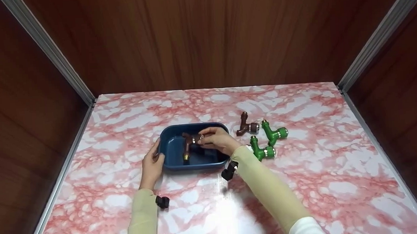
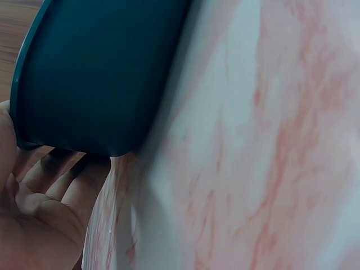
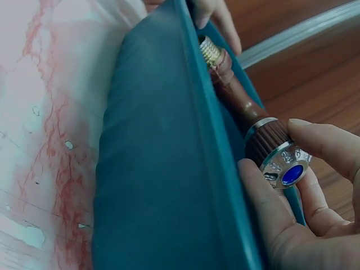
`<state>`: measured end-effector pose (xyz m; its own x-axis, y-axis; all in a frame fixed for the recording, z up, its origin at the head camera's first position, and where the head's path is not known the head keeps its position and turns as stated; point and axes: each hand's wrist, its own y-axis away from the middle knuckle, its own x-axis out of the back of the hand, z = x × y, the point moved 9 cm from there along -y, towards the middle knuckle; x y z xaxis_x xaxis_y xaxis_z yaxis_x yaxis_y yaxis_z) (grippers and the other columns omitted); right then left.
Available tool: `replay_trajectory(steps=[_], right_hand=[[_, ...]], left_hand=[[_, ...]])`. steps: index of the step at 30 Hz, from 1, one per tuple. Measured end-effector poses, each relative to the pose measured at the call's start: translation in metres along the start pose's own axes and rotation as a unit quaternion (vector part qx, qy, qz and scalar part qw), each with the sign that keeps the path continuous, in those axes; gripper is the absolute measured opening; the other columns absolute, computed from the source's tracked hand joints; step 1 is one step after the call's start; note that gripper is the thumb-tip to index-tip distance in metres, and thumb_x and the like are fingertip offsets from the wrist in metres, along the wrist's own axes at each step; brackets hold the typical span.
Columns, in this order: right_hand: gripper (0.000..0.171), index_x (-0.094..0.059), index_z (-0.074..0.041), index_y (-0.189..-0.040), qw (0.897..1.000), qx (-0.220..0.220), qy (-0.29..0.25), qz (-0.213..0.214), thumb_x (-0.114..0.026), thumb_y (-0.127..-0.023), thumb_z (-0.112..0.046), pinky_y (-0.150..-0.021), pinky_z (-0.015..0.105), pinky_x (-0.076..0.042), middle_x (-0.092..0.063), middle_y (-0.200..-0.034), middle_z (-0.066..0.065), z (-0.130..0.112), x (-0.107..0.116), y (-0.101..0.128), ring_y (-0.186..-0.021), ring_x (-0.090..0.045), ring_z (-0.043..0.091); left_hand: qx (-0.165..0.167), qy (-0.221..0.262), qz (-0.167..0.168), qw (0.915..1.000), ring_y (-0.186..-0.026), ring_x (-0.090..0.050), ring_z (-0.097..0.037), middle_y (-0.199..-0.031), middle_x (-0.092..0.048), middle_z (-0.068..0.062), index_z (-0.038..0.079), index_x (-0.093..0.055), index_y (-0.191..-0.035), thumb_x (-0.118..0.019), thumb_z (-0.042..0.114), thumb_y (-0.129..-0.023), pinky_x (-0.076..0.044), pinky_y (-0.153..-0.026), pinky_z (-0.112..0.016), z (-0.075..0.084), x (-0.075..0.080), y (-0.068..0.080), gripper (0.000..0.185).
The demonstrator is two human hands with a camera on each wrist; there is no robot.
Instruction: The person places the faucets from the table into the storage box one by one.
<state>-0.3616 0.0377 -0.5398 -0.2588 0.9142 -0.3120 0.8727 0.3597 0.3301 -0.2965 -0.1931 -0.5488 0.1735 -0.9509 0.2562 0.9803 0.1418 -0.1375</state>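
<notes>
My right hand (image 1: 219,140) pinches the ribbed knob of a brown tap (image 1: 188,145) by its silver-banded end. That tap is inside a blue plastic basin (image 1: 197,166), its brass threaded end pointing to the front. A blue dot marks the knob's face in the right wrist view, with thumb and fingers (image 3: 323,146) around it. At the basin's left end, my left hand (image 1: 152,168) grips the wall, the thumb near the front corner. The left wrist view shows the left fingers (image 2: 84,185) against the basin's outer end (image 2: 101,84).
Right of the basin lie another brown tap (image 1: 244,125) and two green taps, one farther right (image 1: 274,134) and one nearer (image 1: 259,150), partly behind the right sleeve. Wooden panels (image 1: 203,37) enclose the pink-and-white marbled table (image 1: 121,118) at the back and both sides.
</notes>
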Motion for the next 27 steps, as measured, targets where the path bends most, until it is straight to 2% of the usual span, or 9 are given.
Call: replay_trajectory(steps=[4,10,13,25,27], right_hand=[[0.033,-0.060,0.006,-0.109,1.000,-0.008,0.008,0.004,-0.066,-0.078,0.017,-0.092,0.047,-0.048,-0.060,-0.089,0.012,0.004,0.002,-0.001,-0.081,-0.066,0.022],[0.035,-0.059,0.007,-0.110,1.000,-0.016,0.015,0.000,-0.067,-0.078,0.017,-0.093,0.048,-0.047,-0.061,-0.092,0.013,0.009,0.003,-0.003,-0.082,-0.066,0.023],[0.036,-0.059,0.008,-0.111,1.000,-0.019,0.018,-0.001,-0.067,-0.077,0.017,-0.094,0.048,-0.046,-0.062,-0.091,0.013,0.012,0.001,-0.003,-0.082,-0.066,0.022],[0.035,-0.059,0.008,-0.110,0.999,-0.023,0.043,-0.014,-0.067,-0.077,0.016,-0.093,0.047,-0.047,-0.061,-0.093,0.012,0.020,-0.008,-0.003,-0.081,-0.067,0.021],[0.035,-0.059,0.007,-0.109,0.999,-0.023,0.047,-0.012,-0.067,-0.077,0.017,-0.092,0.046,-0.049,-0.060,-0.092,0.012,0.021,-0.009,-0.004,-0.080,-0.066,0.021]], left_hand=[[0.002,0.009,0.000,1.0000,-0.134,-0.037,-0.023,-0.149,-0.037,-0.010,0.016,-0.044,-0.145,-0.048,-0.003,-0.094,-0.037,-0.105,-0.035,0.004,0.000,0.001,0.055],[-0.010,0.020,-0.012,0.9997,-0.133,-0.036,-0.034,-0.147,-0.035,-0.019,0.003,-0.042,-0.144,-0.047,-0.008,-0.092,-0.035,-0.106,-0.044,0.032,0.001,0.009,0.053],[-0.009,0.010,-0.016,0.9998,-0.133,-0.036,-0.034,-0.147,-0.035,-0.020,0.001,-0.041,-0.144,-0.046,-0.008,-0.092,-0.036,-0.105,-0.043,0.039,0.002,0.011,0.053],[-0.009,0.004,-0.011,0.9999,-0.133,-0.037,-0.032,-0.148,-0.036,-0.018,0.004,-0.043,-0.144,-0.047,-0.006,-0.092,-0.036,-0.106,-0.042,0.040,0.002,0.012,0.053],[-0.004,-0.001,-0.010,0.9999,-0.134,-0.036,-0.029,-0.149,-0.036,-0.013,0.009,-0.043,-0.145,-0.048,-0.004,-0.093,-0.036,-0.106,-0.040,0.029,0.002,0.008,0.054]])
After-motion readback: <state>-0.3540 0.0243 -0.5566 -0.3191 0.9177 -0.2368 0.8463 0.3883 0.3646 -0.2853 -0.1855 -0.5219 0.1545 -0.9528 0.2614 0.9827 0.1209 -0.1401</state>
